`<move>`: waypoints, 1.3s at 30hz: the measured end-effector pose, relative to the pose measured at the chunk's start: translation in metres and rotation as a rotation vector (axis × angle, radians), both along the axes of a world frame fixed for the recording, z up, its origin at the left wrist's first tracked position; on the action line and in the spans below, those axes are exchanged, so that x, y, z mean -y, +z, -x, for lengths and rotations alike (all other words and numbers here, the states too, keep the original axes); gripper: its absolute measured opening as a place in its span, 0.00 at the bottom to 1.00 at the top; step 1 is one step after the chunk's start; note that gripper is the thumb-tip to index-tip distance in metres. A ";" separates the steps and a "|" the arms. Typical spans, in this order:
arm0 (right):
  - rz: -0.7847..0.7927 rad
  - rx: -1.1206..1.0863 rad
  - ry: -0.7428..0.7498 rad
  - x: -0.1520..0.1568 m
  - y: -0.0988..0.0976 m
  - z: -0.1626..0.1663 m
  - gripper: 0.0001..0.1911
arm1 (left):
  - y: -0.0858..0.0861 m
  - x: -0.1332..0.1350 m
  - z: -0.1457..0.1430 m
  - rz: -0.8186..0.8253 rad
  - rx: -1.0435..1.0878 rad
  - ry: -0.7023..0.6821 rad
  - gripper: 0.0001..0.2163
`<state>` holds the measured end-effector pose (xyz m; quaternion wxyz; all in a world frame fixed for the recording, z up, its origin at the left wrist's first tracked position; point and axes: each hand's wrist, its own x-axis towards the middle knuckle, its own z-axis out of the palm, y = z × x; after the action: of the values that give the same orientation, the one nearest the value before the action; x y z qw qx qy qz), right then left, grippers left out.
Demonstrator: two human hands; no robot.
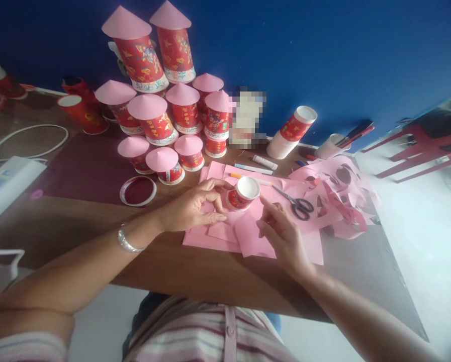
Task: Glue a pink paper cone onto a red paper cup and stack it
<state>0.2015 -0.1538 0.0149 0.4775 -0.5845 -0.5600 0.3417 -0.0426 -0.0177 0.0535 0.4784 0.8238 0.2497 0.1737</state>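
Note:
A small red paper cup (240,199) with a white rim and gold and coloured pattern stands on pink paper sheets (213,245). My left hand (195,203) is at its left side, thumb and fingers apart. Its index fingertip reaches the cup's far left edge; whether it touches, I cannot tell. To the cup's right is my right hand (281,232), index finger stretched toward the cup and thumb apart, holding nothing. Scissors with dark handles (301,208) lie right of the cup. Behind it are an orange-and-white pen (250,178) and a glue stick (265,162).
Several red cups with pink paper cones (153,118) stand stacked at the back left. A white ring (138,191) lies before them. Cut pink scraps (342,201), a pen cup (331,146) and a stack of cups (293,131) are at the right. A red stool (410,148) stands beyond.

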 end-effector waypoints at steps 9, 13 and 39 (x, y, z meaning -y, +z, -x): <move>-0.043 0.057 0.030 0.001 -0.011 -0.003 0.33 | -0.002 -0.002 0.003 0.043 0.052 0.069 0.10; -0.137 0.124 0.006 -0.023 -0.024 -0.015 0.40 | 0.003 -0.005 -0.002 0.305 0.202 0.117 0.08; 0.145 -0.277 0.043 -0.022 0.027 -0.021 0.16 | -0.001 -0.007 -0.026 0.877 0.470 0.170 0.13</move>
<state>0.2220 -0.1319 0.0418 0.4992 -0.5525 -0.4750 0.4690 -0.0170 -0.0103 0.0528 0.8069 0.4607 0.2510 0.2716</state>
